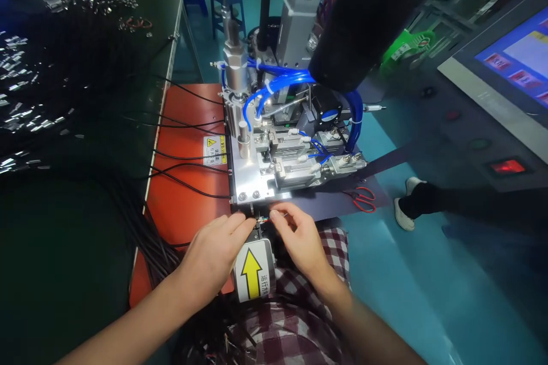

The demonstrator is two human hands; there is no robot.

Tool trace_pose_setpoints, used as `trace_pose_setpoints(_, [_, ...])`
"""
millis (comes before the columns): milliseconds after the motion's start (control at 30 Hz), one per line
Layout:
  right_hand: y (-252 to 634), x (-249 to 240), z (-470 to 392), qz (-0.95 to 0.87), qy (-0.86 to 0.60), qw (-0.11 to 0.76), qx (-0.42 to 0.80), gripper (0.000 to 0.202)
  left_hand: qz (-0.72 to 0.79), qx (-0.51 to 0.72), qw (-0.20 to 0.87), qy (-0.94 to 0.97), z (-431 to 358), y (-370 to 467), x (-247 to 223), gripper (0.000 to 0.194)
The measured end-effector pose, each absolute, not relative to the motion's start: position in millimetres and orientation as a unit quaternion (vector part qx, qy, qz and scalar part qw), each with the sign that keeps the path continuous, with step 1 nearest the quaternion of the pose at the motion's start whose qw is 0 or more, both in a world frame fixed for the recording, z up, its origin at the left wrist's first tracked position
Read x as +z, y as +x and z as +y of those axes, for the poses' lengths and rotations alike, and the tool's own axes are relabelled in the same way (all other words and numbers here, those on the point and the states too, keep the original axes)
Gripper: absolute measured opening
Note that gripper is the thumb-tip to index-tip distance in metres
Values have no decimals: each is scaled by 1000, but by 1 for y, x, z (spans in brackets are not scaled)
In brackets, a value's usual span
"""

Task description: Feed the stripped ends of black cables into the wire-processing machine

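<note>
Near the front of a metal machine [250, 177], my left hand [220, 245] is closed, its fingertips at the left end of a small metal connector [260, 220]. Thin coloured wires [267, 219] run from the connector to my right hand [297, 234], whose thumb and forefinger are pinched at them. What my left fingers grip is hidden beneath them. Just below the hands sits a white plate with a yellow arrow [252, 271]. Several black cables [192, 165] lie across the orange surface [180, 217] and end at the machine's left edge.
Red-handled scissors [365, 199] lie right of the machine. Blue air tubes [291, 77] arch over it. A heap of black cables [64, 80] covers the dark table at left. A screen [514, 57] stands at right, above a person's leg and shoe [405, 214].
</note>
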State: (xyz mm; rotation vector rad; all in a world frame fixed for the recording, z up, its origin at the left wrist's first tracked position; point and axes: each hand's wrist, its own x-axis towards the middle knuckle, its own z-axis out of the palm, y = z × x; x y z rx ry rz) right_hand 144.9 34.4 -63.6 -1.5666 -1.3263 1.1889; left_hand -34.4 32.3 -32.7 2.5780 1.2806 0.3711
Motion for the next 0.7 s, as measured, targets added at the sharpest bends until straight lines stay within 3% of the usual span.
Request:
trace_pose_setpoints(100, [133, -51, 34, -620, -632, 332, 326, 15, 442, 127, 119, 880, 33, -33, -33, 27])
trace_pose_setpoints(200, [123, -49, 34, -626, -638, 348, 284, 13, 439, 127, 114, 882, 34, -33, -32, 28])
trace_pose_setpoints(433, [123, -58, 30, -575, -618, 423, 329, 13, 440, 121, 114, 882, 33, -33, -30, 30])
trace_pose_setpoints(700, [128, -61, 29, -553, -632, 402, 364, 14, 442, 127, 121, 880, 33, -32, -30, 28])
